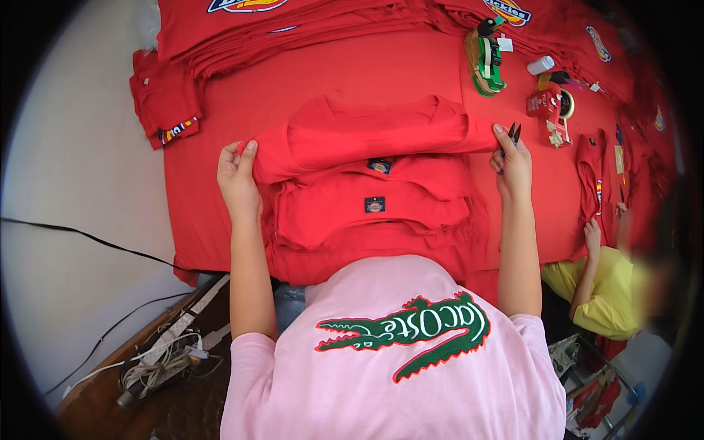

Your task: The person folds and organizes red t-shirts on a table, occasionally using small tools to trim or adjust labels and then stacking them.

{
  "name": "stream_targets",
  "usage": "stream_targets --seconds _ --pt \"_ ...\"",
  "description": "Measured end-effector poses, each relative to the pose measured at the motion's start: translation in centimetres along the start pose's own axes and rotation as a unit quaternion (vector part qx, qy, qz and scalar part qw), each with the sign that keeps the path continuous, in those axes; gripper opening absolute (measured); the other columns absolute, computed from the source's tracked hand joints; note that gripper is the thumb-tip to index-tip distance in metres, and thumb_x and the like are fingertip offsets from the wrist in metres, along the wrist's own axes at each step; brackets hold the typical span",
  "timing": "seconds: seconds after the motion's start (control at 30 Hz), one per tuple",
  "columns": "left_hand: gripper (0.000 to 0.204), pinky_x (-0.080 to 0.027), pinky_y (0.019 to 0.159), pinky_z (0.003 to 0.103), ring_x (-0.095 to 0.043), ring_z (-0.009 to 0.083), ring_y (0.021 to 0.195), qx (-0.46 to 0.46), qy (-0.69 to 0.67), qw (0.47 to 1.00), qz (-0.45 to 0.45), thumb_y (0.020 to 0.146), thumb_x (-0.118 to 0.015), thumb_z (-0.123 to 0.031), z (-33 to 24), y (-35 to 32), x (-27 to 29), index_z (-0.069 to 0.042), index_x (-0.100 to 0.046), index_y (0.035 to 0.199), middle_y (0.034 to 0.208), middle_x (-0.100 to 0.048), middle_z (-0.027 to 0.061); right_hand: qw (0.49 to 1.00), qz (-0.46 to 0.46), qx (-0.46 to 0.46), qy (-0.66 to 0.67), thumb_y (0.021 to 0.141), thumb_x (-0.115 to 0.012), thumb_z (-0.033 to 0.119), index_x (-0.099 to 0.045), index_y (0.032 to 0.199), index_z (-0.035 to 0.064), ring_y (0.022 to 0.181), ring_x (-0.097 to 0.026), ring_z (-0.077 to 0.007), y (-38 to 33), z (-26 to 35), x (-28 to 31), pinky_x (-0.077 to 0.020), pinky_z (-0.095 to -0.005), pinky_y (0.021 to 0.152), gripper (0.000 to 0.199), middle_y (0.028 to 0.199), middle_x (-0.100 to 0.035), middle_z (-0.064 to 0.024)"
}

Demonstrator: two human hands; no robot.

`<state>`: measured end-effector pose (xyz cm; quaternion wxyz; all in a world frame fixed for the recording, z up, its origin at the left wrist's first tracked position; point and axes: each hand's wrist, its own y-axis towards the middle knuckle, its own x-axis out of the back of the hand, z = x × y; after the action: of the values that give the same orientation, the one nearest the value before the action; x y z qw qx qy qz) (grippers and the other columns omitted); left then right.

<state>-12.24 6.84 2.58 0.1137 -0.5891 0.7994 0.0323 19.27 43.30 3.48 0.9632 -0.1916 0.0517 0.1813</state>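
Two hands pinch the folded red shirt (374, 136) at frame centre: left hand (238, 180) grips its left edge, right hand (513, 161) its right edge, black snips (515, 132) tucked alongside. Keeping both edges level, square atop the red stack (374, 220), seems best.

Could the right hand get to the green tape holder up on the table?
Probably yes: the right hand lies just below the green tape holder, with only flat red cloth between them, though it already holds small black snips.

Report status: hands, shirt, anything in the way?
Left hand grips folded red shirt at its left edge. Right hand at right edge, holding small snips. Shirt tops stack; nothing obstructing.
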Motion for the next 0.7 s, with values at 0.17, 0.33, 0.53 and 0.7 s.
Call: stream_targets --seconds 0.17,0.33,0.53,0.7 --pt "0.017 -0.053 0.09 0.024 -0.066 0.0074 0.095 0.019 0.017 1.0 0.003 0.103 -0.07 -0.005 -1.2 -5.3 2.7 -0.003 -0.064 0.119 0.103 -0.073 0.0035 1.0 0.027 -0.001 -0.002 0.1 -0.074 0.013 -0.07 0.111 0.0077 0.049 -0.038 -0.0036 -5.5 0.0 2.5 -0.0307 -0.0232 0.047 0.013 0.069 -0.049 0.0084" --pt "0.02 -0.047 0.107 0.036 -0.068 0.0187 0.119 -0.07 0.289 0.937 0.182 0.1 -0.068 -0.005 -0.1 -10.5 8.5 -0.008 -0.071 0.12 0.122 -0.076 0.0042 0.99 0.105 -0.029 -0.093 0.099 -0.065 0.005 -0.07 0.114 0.0099 0.05 -0.036 -0.0025 -8.1 -5.8 8.6 -0.0308 -0.0233 0.047 0.017 0.072 -0.049 0.0082" --pt "0.022 -0.025 0.127 0.052 -0.051 0.0306 0.148 -0.149 0.543 0.791 0.237 0.096 -0.069 -0.009 -0.9 -14.8 8.1 -0.013 -0.077 0.116 0.145 -0.069 0.0029 0.922 0.143 0.158 -0.324 0.082 -0.051 -0.013 -0.065 0.09 -0.0018 0.091 -0.06 -0.0163 -11.4 -10.3 8.1 -0.0446 -0.0273 0.083 0.02 0.092 -0.064 -0.0065" --pt "0.031 -0.036 0.124 0.046 -0.057 0.0295 0.143 -0.112 0.301 0.919 0.229 0.09 -0.071 0.0 -13.6 -15.2 3.9 -0.001 -0.074 0.121 0.147 -0.065 0.0175 0.918 0.138 0.157 -0.338 0.084 -0.053 -0.012 -0.066 0.091 -0.0008 0.088 -0.06 -0.0154 -10.6 -10.5 8.4 -0.0455 -0.0278 0.08 0.019 0.091 -0.064 -0.0059"
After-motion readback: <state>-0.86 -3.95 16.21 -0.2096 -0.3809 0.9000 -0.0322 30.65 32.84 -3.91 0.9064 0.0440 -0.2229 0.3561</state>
